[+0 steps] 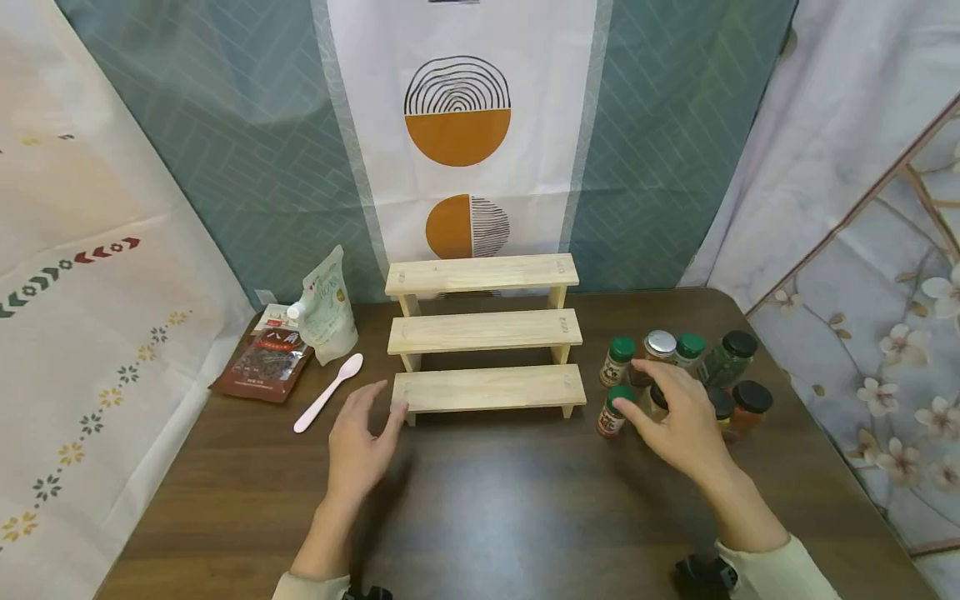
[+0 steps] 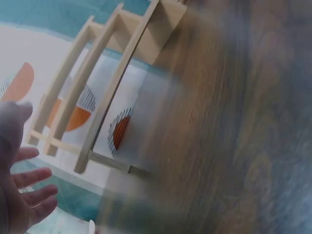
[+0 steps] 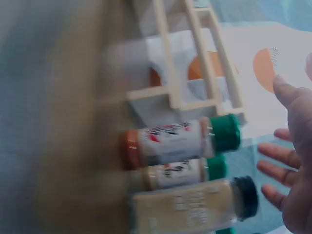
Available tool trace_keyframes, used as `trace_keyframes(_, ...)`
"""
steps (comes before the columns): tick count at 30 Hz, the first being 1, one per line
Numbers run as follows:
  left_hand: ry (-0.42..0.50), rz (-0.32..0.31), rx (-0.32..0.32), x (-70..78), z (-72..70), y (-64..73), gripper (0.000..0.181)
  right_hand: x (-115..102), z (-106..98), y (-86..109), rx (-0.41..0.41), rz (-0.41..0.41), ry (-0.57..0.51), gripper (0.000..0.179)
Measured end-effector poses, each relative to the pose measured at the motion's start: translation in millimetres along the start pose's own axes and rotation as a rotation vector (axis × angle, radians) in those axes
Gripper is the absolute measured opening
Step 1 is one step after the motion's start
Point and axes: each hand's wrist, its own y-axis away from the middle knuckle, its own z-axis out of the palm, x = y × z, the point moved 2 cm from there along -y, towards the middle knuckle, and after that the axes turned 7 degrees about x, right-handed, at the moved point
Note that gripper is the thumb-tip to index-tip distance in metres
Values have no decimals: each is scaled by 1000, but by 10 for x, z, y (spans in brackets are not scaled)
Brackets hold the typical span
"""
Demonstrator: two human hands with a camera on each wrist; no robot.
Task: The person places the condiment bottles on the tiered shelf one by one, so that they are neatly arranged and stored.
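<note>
My left hand (image 1: 362, 446) hovers over the table just left of a three-step wooden rack (image 1: 487, 387), thumb and fingers apart, holding nothing. The left wrist view shows the same spread fingers (image 2: 36, 197) beside the rack. On the right, my right hand (image 1: 681, 421) hangs above a group of spice jars, thumb near the green cap of the front jar (image 1: 611, 421). In the right wrist view, the hand (image 3: 297, 156) is apart from that green-capped jar (image 3: 170, 141) and a black-capped jar of tan powder (image 3: 187, 207). It partly hides several jars in the head view.
Behind the right hand stand a silver-capped jar (image 1: 660, 343) and a black-capped green jar (image 1: 729, 358). At the left lie a brown packet (image 1: 266, 358) and a pink spoon (image 1: 330, 392); a spouted pouch (image 1: 328, 308) stands there. Curtains back the wooden table (image 1: 487, 500).
</note>
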Motion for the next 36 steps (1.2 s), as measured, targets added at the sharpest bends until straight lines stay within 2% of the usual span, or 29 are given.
trace_keyframes(2, 104, -118, 41, -48, 14, -17, 40, 34, -25, -122, 34, -28, -51, 58)
trace_keyframes(5, 172, -283, 38, -119, 46, -27, 36, 123, -34, -311, 33, -56, -54, 54)
trace_keyframes(8, 212, -420, -4, -181, 91, -29, 38, 214, -2, -470, -35, -70, -39, 51)
trace_keyframes(12, 299, -541, -39, -236, 165, -28, 41, 298, 61, -592, -152, -63, -46, 48)
trace_keyframes(18, 421, -622, -54, -265, 259, -30, 44, 391, 133, -676, -252, -7, -22, 48)
trace_keyframes(23, 473, -646, -78, -285, 312, -26, 42, 430, 172, -714, -346, 21, 7, 52)
trace_keyframes(26, 503, -647, -69, -297, 353, -27, 39, 445, 200, -737, -395, 25, 20, 53)
trace_keyframes(33, 541, -657, -34, -325, 426, -25, 37, 502, 272, -767, -438, -11, 40, 52)
trace_keyframes(36, 600, -694, -41, -347, 435, -24, 38, 512, 281, -776, -443, -40, 29, 50)
